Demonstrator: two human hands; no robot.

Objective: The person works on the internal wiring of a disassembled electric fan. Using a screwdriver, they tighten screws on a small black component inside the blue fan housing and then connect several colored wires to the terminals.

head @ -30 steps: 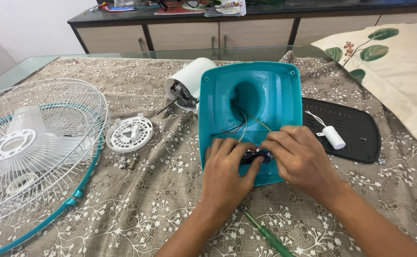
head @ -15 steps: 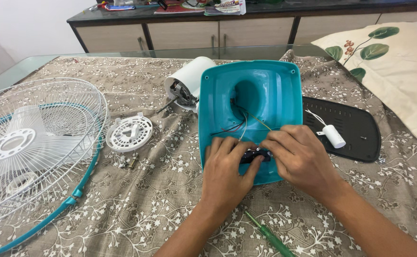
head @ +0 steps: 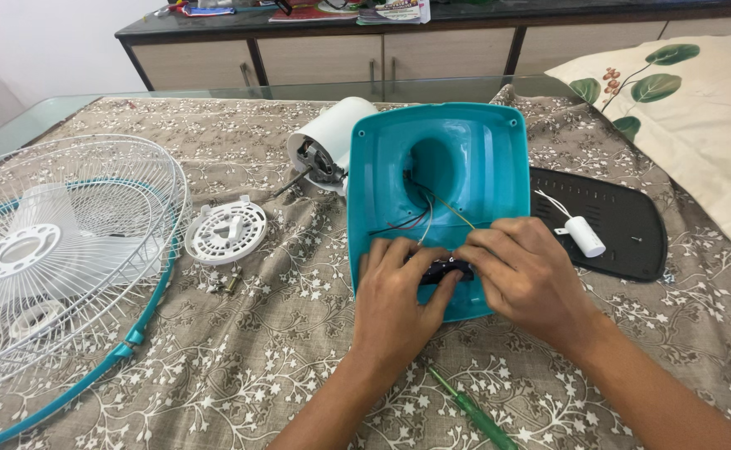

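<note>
Near the middle of the table (head: 215,367), on its flowered brown cloth, the teal fan housing (head: 474,158) lies hollow side up, and both my hands work at its near edge. My left hand (head: 399,300) rests on the rim with the fingers curled over a small dark switch block (head: 447,268); my right hand (head: 528,279) meets it from the other side, thumb and fingertips pinched on the same block. So each grip is narrow and closed on that block, which sits inside the housing just at its near wall. Thin wires (head: 415,218), red, black, white and yellow, run from the round opening in the housing down toward the block.

Behind the housing's far left corner the white motor (head: 328,142) lies on its side, touching the housing. To the left of it a round white slotted cap (head: 230,232) lies flat, with a few small screws (head: 228,282) just beside it. At the left edge of the table the white wire fan guard (head: 90,183) with a teal rim lies over the white blades (head: 24,250). To the right of the housing a black base plate (head: 624,221) lies flat, with a small white capacitor (head: 586,236) on it. A green screwdriver (head: 474,410) lies at the near edge, between my forearms. A leaf-printed cushion (head: 699,125) sits at the right edge.
</note>
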